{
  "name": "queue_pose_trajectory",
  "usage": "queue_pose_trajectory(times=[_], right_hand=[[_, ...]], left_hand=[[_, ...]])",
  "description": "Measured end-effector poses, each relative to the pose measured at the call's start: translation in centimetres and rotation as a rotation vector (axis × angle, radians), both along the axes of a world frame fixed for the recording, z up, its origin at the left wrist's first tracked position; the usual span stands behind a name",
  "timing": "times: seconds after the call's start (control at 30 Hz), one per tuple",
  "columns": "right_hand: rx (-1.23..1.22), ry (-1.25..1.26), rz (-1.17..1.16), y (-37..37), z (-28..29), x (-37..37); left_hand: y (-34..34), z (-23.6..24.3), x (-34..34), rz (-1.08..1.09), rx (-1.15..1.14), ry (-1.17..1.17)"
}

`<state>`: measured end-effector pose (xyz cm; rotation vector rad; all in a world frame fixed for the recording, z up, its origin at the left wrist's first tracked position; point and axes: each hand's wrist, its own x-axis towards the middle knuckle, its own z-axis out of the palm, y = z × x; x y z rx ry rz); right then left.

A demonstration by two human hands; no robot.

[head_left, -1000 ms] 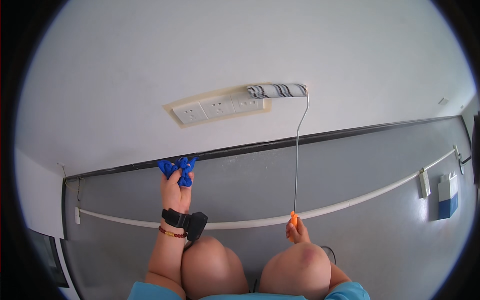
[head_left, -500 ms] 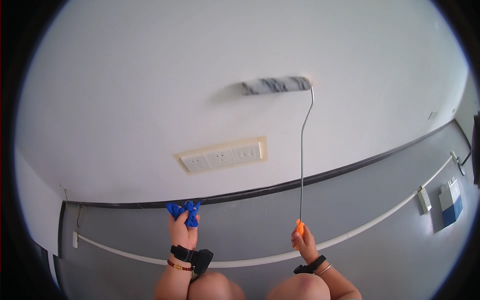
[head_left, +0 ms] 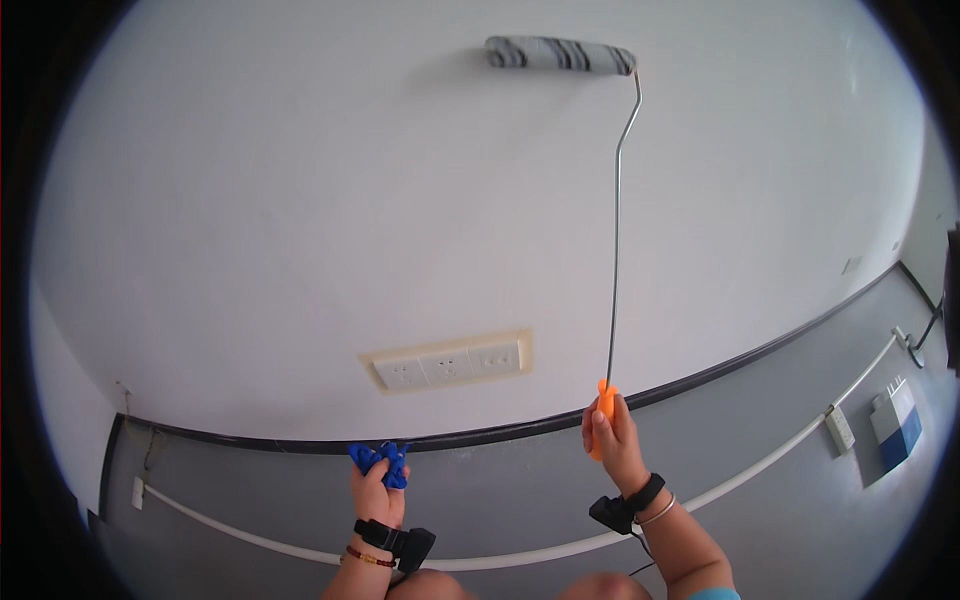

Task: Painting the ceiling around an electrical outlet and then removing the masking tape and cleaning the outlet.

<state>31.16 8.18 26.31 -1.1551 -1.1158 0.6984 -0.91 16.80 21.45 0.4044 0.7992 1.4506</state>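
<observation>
My right hand [head_left: 622, 440] is wrapped round the orange handle of a paint roller [head_left: 560, 55]. Its long bent metal rod rises from the handle, and the grey-and-black striped sleeve lies against the white wall [head_left: 250, 200] high up. Bunched in my closed left hand [head_left: 379, 488] is a blue cloth [head_left: 381, 463], held low in front of the dark skirting. Both wrists carry black straps with small black devices.
A white three-part socket panel [head_left: 447, 361] edged with tape sits on the wall. Dark skirting [head_left: 480, 438] runs along its foot. A white cable cover [head_left: 510, 560] crosses the grey floor. To the right are a power strip [head_left: 840, 430] and a blue-and-white carton [head_left: 895, 425].
The roller has moved up the wall, with my right hand rising along with it. My left hand still holds the blue cloth, and the view has tilted upward a little.
</observation>
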Motion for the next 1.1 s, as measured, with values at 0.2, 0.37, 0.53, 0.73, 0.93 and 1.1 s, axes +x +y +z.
queue_pose_trajectory(times=[0.2, 0.37, 0.53, 0.73, 0.93, 1.1], right_hand=[[0.077, -0.050, 0.001, 0.9, 5.8, 0.4], [0.084, -0.064, -0.034, 1.1, 8.3, 0.8], [0.113, -0.074, -0.152, 0.3, 7.4, 1.2], [-0.043, 0.008, -0.175, -2.7, 0.7, 1.5], [-0.263, 0.038, -0.185, -8.5, -7.8, 0.9], [-0.338, 0.070, -0.226, -12.6, -11.6, -0.6]], left_hand=[[0.0, -0.6, -0.3, 0.006, 0.004, 0.021], [0.1, -1.8, -0.6, 0.017, -0.011, 0.010], [0.2, -1.6, -0.6, 0.029, -0.037, 0.020], [0.5, -0.8, -0.7, 0.011, -0.052, 0.038], [0.5, -0.6, -0.7, 0.012, -0.044, 0.053], [0.1, -0.1, -0.5, -0.009, -0.083, 0.062]])
